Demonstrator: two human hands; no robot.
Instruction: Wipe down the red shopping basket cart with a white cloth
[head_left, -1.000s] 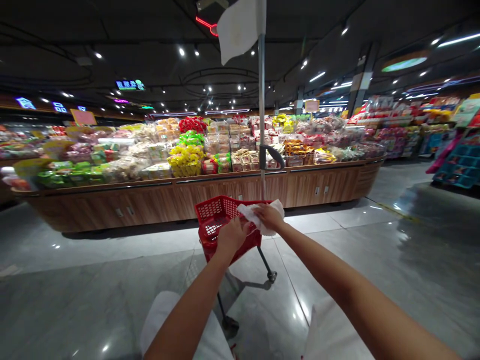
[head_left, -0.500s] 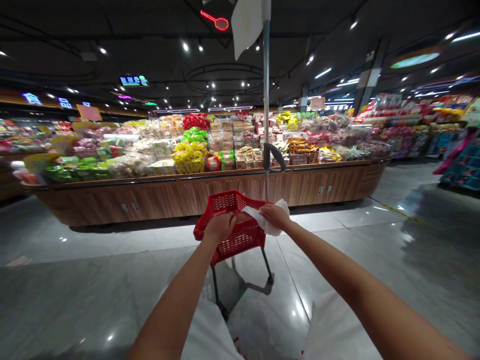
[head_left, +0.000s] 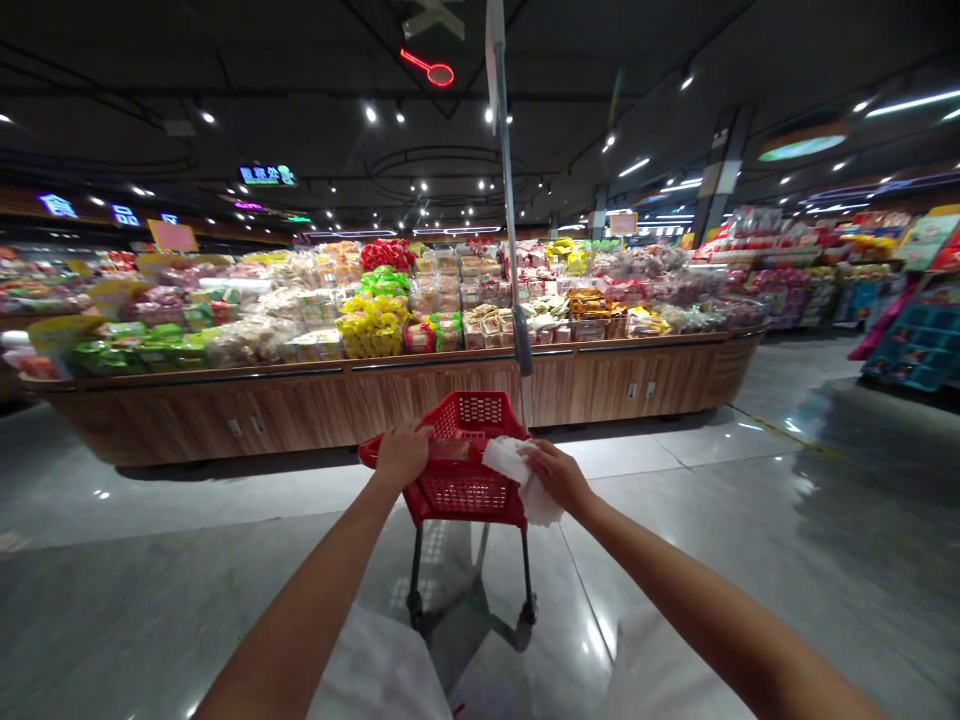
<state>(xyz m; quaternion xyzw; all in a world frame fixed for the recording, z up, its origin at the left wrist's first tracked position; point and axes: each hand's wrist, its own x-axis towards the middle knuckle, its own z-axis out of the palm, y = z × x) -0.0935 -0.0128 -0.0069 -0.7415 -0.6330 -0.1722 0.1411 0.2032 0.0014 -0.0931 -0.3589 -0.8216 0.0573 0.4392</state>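
A small red plastic shopping cart with a perforated basket stands in front of me. My left hand is closed over the left end of its handle bar. In my right hand is a crumpled white cloth, pinched between fingers and thumb. Part of the cloth lies against the right end of the handle, and the rest hangs down beside the basket. A thin metal pole rises at the cart's right side, with a dark grey grip partway up.
Beyond the cart runs a long wood-panelled display counter heaped with packaged food. Farther right stand more stocked shelves and a teal rack. The shiny grey tiled floor reflects the ceiling lights.
The cart has turned, and its pole has shifted left. My left hand has slid left along the handle. My right hand, with the cloth, has moved slightly lower.
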